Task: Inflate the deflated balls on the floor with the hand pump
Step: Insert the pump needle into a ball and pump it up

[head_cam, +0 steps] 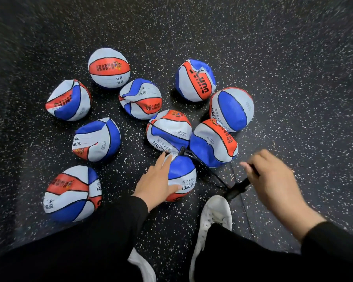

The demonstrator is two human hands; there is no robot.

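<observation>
— Fingers point(165, 159) of the left hand point(154, 185) lie nearly straight along the near ball point(181, 176), thumb pressed to its side; they steady it, no real curl.

— And the right hand point(273, 180)?

— Curled round the pump handle point(253, 166), the black pump point(236, 189) slanting down from it to the floor beside the white shoe point(212, 218).

— Where does the air go in?

— Just past the left fingertips: the hose point(204, 167) runs from the pump base across to the needle fitting point(181, 152) atop that ball. My guess is the stroke follows the barrel's slant.

— Other balls?

— Crumpled ones point(98, 139) lie beyond the fingers, untouched.
</observation>
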